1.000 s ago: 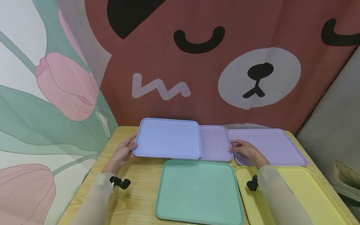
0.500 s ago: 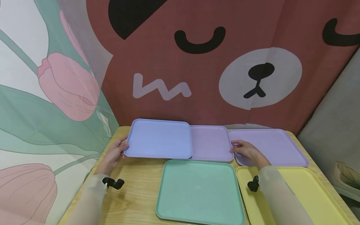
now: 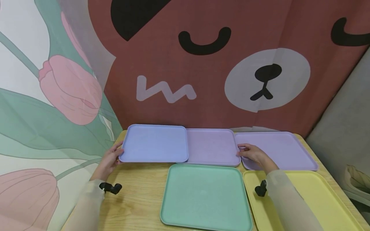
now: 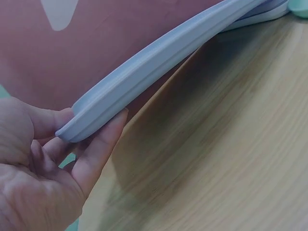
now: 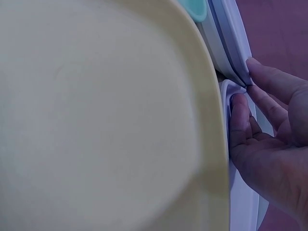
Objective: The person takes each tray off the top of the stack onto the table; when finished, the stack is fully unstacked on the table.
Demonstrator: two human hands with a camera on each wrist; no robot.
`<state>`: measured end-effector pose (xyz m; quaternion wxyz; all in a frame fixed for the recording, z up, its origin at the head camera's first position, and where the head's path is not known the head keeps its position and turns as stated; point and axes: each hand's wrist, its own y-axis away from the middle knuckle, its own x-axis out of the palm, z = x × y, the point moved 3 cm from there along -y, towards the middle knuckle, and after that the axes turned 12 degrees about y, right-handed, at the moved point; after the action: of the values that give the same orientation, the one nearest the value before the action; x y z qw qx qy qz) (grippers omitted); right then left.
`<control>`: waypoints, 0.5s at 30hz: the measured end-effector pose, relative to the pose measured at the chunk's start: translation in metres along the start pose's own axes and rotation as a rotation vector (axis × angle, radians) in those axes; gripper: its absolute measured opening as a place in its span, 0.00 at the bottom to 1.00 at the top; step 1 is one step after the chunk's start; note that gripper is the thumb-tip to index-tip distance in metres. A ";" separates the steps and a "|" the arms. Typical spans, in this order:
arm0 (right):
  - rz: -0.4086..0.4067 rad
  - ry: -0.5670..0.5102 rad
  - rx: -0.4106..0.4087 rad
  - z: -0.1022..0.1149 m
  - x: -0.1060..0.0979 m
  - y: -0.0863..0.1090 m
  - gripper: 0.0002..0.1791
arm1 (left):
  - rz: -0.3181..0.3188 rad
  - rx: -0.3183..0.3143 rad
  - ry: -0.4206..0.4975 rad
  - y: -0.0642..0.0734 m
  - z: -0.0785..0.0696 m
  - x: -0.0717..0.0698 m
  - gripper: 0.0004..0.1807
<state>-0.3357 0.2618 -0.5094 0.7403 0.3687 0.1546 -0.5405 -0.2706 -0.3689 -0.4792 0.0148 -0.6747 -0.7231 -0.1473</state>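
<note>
A blue rectangular tray is held at its left end by my left hand. In the left wrist view the thumb lies on the rim of the blue tray and fingers support it from below; that end is raised off the table. Its right end overlaps a purple tray, which tops a small stack. My right hand grips the right rim of this purple tray; in the right wrist view the hand has fingertips on the stack's corner, other fingers curled against the neighbouring purple tray.
Another purple tray lies at the back right. In front are a green tray and a yellow tray, the latter under my right forearm. The wooden table meets a bear-printed cloth behind and a flowered cloth at left.
My left hand has drawn the blue tray leftward and slightly lower, uncovering more of the purple tray beneath. The right hand has stayed at the purple tray's rim.
</note>
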 end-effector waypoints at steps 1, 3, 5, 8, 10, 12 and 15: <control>0.000 -0.004 0.002 0.000 0.000 0.000 0.42 | -0.012 -0.005 -0.001 0.000 0.000 -0.002 0.33; 0.001 -0.010 0.003 -0.001 0.001 0.000 0.42 | -0.033 -0.015 -0.001 0.001 -0.001 -0.005 0.33; 0.002 -0.014 0.000 -0.001 0.001 0.000 0.42 | -0.052 -0.022 -0.004 0.002 -0.002 -0.009 0.32; 0.004 -0.015 -0.004 -0.002 0.001 -0.001 0.42 | -0.079 -0.028 -0.008 0.002 -0.002 -0.014 0.32; 0.004 -0.012 -0.008 -0.002 0.000 -0.001 0.42 | -0.095 -0.030 -0.020 0.002 -0.002 -0.018 0.32; 0.004 -0.015 -0.009 -0.002 0.000 -0.001 0.42 | -0.102 -0.028 -0.018 0.002 -0.002 -0.021 0.32; 0.004 -0.015 -0.011 -0.002 0.000 -0.001 0.42 | -0.097 -0.024 -0.021 0.002 -0.002 -0.024 0.32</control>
<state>-0.3364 0.2627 -0.5114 0.7445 0.3610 0.1514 -0.5408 -0.2667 -0.3930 -0.4825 -0.0082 -0.6404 -0.7533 -0.1493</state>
